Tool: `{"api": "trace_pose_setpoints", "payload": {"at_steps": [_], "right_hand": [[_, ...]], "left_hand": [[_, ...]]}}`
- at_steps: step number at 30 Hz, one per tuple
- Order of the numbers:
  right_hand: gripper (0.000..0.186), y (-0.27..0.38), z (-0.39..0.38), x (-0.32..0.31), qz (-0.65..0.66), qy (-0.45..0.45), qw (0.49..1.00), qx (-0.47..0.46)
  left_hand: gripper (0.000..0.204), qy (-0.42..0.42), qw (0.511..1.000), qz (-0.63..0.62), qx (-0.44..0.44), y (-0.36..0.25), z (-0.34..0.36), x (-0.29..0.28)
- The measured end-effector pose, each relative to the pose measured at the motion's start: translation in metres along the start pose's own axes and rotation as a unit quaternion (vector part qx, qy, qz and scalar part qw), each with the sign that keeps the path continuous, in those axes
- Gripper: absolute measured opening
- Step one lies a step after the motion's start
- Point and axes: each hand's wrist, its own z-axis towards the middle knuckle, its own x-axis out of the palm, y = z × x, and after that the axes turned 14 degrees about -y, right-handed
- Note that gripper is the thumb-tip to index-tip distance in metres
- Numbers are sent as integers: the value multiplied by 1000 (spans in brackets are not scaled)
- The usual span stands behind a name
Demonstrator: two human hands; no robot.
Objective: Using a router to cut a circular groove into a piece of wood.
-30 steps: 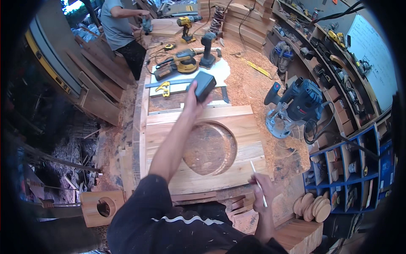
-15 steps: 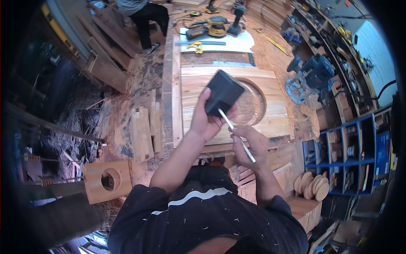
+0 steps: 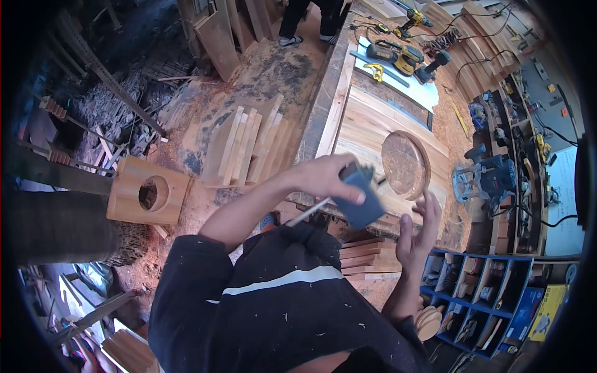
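My left hand (image 3: 326,177) is closed around a dark rectangular block-shaped object (image 3: 362,208), blurred by motion, so its kind is unclear. A slim white pencil-like stick (image 3: 309,212) slants out beneath the same hand, its upper end hidden there. To the right, my right hand (image 3: 420,230) is raised with fingers apart and nothing in it. Beyond both hands lies a pale wooden panel (image 3: 364,124) on the workbench, with a round recess (image 3: 404,165) cut in it.
On the bench stand a yellow-black sander (image 3: 407,59), a drill (image 3: 413,23) and a blue router (image 3: 494,177). A blue compartment shelf (image 3: 476,298) is at right. Wood strips (image 3: 249,146) and a holed wooden box (image 3: 149,189) lie left. Another person's legs (image 3: 311,18) show at the far side.
The stick has passed from my right hand to beneath my left. My left hand turned the dark object over and lowered it. My right hand opened and moved right. The view swung left.
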Motion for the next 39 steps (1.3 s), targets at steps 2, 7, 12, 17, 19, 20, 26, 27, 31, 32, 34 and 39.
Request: {"api": "trace_pose_setpoints", "payload": {"at_steps": [2, 7, 12, 17, 19, 20, 26, 27, 31, 32, 34, 39], "right_hand": [[36, 4, 19, 11, -46, 149, 981, -116], [22, 15, -38, 20, 152, 327, 932, 22], [12, 44, -36, 10, 190, 338, 920, 56], [6, 2, -37, 52, 133, 335, 907, 217], [5, -4, -54, 41, 130, 401, 891, 166], [5, 3, -66, 29, 167, 423, 875, 168], [8, 36, -28, 25, 201, 327, 905, 184], [9, 21, -33, 39, 180, 286, 927, 163], [9, 1, -84, 24, 180, 422, 839, 293], [7, 15, -79, 8, 215, 427, 823, 308], [4, 27, -69, 1, 308, 372, 848, 221], [16, -4, -54, 31, 205, 307, 882, 293]], "left_hand": [[83, 118, 972, 200, 33, -13, -12, -7], [77, 214, 971, 103, 4, 22, -47, -17], [78, 280, 940, 193, -24, 30, -54, 2], [85, 305, 932, 194, 7, 13, -49, 7], [87, 319, 922, 218, 3, 25, -51, 0], [87, 310, 919, 244, 2, 30, -54, -3], [88, 358, 894, 269, 23, 28, -50, 16], [88, 369, 889, 271, 23, 24, -50, 17], [85, 333, 909, 251, -11, 21, -55, 2], [84, 311, 922, 232, -17, 24, -54, 2], [83, 319, 917, 238, 23, 34, -56, 12], [80, 350, 894, 278, 13, -15, -38, 24]]}}
